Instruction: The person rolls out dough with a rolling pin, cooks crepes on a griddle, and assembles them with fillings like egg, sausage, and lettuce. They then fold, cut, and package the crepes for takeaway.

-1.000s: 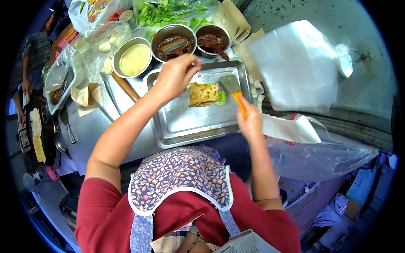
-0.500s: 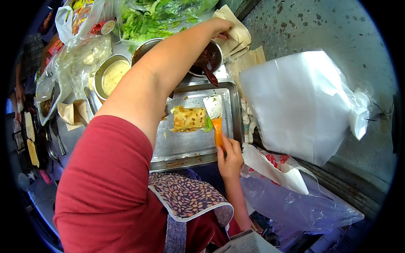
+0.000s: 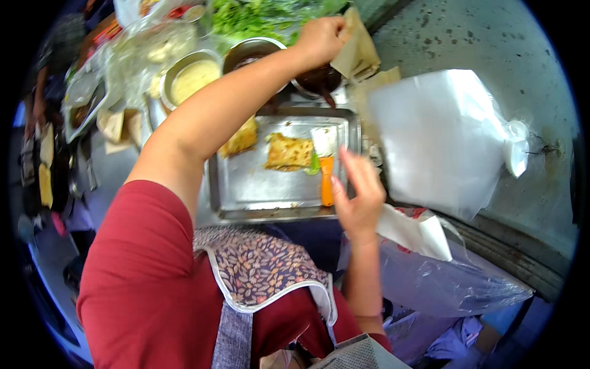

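Observation:
My left hand (image 3: 321,42) reaches far across and is closed on a brown paper bag (image 3: 358,52) beside the dark sauce pot. My right hand (image 3: 361,195) hovers at the tray's right edge with its fingers apart, blurred, holding nothing. Just left of it lies a scraper with an orange handle (image 3: 327,184), its metal blade on the metal tray (image 3: 246,190). A browned folded pancake (image 3: 289,152) with a bit of lettuce sticking out rests next to the blade. Another pancake piece (image 3: 241,139) is partly covered by my left forearm.
Behind the tray stand a pot of pale batter-like sauce (image 3: 195,80) and a pot of dark sauce (image 3: 316,83) with a utensil in it. Lettuce (image 3: 258,21) lies in plastic at the back. A stack of clear plastic bags (image 3: 436,135) hangs at the right.
My right hand has let go of the scraper and moved up and right. The paper bag in my left hand has come away from the stack. The view has shifted.

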The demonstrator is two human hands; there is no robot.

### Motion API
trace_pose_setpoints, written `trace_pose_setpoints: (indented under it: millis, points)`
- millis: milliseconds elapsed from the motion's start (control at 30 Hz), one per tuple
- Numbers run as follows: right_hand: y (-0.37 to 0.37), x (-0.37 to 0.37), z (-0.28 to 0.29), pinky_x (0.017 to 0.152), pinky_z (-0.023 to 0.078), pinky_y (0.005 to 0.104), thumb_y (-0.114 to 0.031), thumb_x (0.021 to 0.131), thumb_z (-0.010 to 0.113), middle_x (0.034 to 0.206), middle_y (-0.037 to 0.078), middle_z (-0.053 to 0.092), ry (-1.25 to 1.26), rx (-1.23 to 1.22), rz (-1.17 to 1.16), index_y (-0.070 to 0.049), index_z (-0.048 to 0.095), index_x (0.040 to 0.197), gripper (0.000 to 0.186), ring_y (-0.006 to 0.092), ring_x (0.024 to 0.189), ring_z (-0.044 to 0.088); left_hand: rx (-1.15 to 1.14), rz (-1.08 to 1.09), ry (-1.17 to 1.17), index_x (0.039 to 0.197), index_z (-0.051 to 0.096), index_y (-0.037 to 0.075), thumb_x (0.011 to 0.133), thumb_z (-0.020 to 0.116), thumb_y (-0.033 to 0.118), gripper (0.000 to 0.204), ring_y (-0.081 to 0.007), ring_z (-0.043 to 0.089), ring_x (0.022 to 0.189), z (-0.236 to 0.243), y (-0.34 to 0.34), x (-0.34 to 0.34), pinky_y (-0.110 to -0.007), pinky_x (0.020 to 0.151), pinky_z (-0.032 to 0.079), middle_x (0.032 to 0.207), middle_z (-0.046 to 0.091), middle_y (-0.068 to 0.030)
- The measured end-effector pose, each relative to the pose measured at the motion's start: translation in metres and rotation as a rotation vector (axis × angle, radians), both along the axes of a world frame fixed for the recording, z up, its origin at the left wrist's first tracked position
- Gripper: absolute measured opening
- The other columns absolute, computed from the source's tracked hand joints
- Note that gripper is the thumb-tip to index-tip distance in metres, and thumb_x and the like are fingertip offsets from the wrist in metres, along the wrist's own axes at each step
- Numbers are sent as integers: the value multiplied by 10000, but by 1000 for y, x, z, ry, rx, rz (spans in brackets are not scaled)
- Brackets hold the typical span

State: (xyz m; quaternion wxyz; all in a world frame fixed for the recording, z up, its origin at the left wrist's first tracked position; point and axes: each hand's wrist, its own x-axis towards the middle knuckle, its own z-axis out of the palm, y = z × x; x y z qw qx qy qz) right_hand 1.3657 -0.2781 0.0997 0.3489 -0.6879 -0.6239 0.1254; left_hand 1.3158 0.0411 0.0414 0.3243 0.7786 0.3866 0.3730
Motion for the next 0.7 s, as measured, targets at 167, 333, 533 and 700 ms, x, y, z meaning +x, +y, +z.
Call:
trace_pose_setpoints:
  millis: [167, 333, 533, 700]
  points:
    - [57, -46, 76, 932, 503, 387, -131, 616, 824, 1332, 88, 615, -451, 271, 435, -89, 676, 1207, 611, 275, 1246, 594, 115, -294, 179, 1026, 644, 48, 826, 702, 205, 260, -440, 684, 822, 59, -134, -146, -508, 708, 533, 854, 696, -233]
    - [59, -116, 27, 790, 559, 386, -86, 697, 743, 966, 70, 673, -488, 320, 786, -84, 658, 842, 168, 257, 986, 669, -17, 56, 431, 1059, 627, 78, 819, 662, 99, 244, -395, 690, 789, 72, -208, -257, -493, 680, 542, 855, 707, -165]
    - [52, -212, 19, 722, 561, 339, -159, 830, 766, 906, 104, 686, -27, -76, 947, -53, 669, 935, 178, 278, 887, 686, 139, 323, 301, 1049, 749, 88, 849, 683, 105, 211, -319, 688, 772, 44, -260, -381, -434, 720, 565, 857, 672, -119]
    - [74, -327, -69, 870, 518, 422, -440, 809, 808, 1172, 148, 579, -39, -171, 415, -57, 522, 1342, 716, 325, 1080, 583, -71, 661, 317, 1054, 799, 94, 890, 679, 119, 205, -294, 650, 707, 35, -271, -507, -398, 670, 518, 760, 634, -126]
